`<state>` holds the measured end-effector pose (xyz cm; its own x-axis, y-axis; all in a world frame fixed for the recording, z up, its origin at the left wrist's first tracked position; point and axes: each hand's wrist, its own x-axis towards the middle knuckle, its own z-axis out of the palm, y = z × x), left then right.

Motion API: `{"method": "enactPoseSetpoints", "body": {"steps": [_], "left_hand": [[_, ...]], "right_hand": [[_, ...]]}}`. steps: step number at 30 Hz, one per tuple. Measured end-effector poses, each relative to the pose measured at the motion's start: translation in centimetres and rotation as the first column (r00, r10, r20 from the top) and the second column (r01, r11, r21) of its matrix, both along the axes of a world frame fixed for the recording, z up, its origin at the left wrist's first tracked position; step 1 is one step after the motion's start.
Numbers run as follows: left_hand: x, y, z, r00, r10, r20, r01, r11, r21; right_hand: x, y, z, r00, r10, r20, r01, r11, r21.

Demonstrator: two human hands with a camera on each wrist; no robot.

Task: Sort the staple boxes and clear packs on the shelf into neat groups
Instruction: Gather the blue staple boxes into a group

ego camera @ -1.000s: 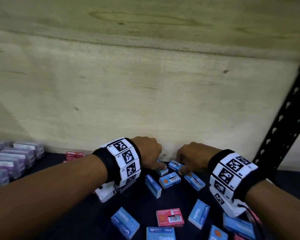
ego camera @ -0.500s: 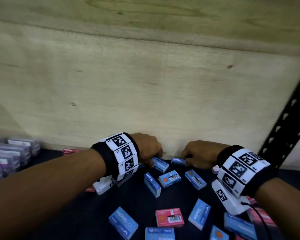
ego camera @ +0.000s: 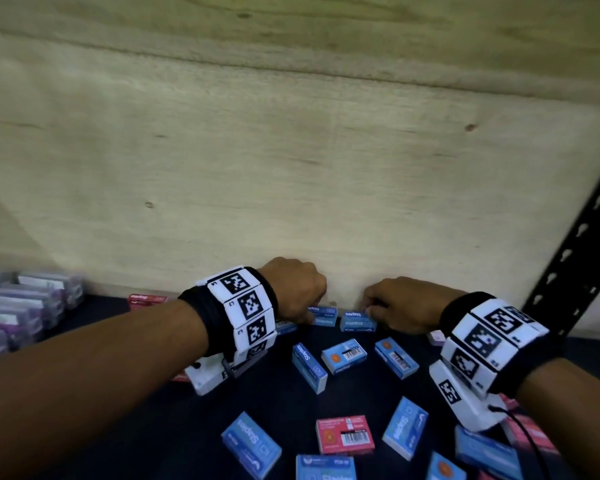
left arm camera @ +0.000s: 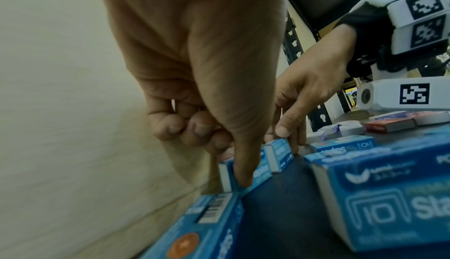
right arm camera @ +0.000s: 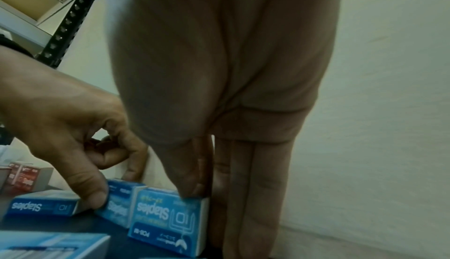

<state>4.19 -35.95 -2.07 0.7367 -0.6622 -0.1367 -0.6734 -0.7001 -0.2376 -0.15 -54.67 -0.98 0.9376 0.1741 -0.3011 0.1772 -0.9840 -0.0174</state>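
Both hands are at the back of the shelf, each on a blue staple box stood on edge against the plywood back wall.

Left hand: thumb and index pinch the left blue box, the other fingers curled into the palm. In the left wrist view the thumb tip presses on that box's front face.

Right hand: thumb on the front top edge of the right blue box, straight fingers down behind it, so it's clamped between thumb and fingers.

Change from a second ago: both hands were nearer, among the loose boxes. Now they've pushed to the wall and the two boxes sit end to end, just beside each other, the left one slightly skewed. A third blue box lies flat, touching the left one.

My read: a blue row is being started along the back wall. Early stage.

Remaining: the loose blue boxes and pink boxes scattered across the dark shelf surface. Another pink box sits at the wall further left. The clear packs are already grouped far left, blurred.
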Motion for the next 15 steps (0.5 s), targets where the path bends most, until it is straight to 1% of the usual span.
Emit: {"method": "enactPoseSetpoints", "body": {"steps": [3, 5, 7, 11, 15], "left_hand": [[0.0, 0.2, -0.2, 1.000, 0.017, 0.001, -0.017, 1.000, 0.006], [-0.1, 0.4, -0.2, 1.000, 0.030, 0.002, -0.030, 0.999, 0.020], [-0.1, 0.7, -0.2, 0.999, 0.043, -0.002, -0.043, 0.999, 0.029], [-0.1, 1.3, -0.2, 0.997, 0.073, -0.011, -0.073, 0.997, 0.034], [-0.2, 2.1, -0.1, 0.991, 0.132, -0.036, -0.132, 0.991, 0.011]], "right_hand": [[-0.2, 0.2, 0.0, 1.000, -0.020, -0.024, 0.021, 0.999, 0.050], [-0.2, 0.2, 0.0, 1.000, -0.003, -0.023, 0.003, 1.000, 0.024], [-0.2, 0.3, 0.0, 1.000, 0.001, 0.000, -0.001, 1.000, 0.008], [-0.4, 0.0, 0.4, 0.999, -0.027, 0.037, 0.025, 0.999, 0.039], [-0.7, -0.4, 1.3, 0.998, -0.027, 0.060, 0.025, 0.999, 0.035]]}}
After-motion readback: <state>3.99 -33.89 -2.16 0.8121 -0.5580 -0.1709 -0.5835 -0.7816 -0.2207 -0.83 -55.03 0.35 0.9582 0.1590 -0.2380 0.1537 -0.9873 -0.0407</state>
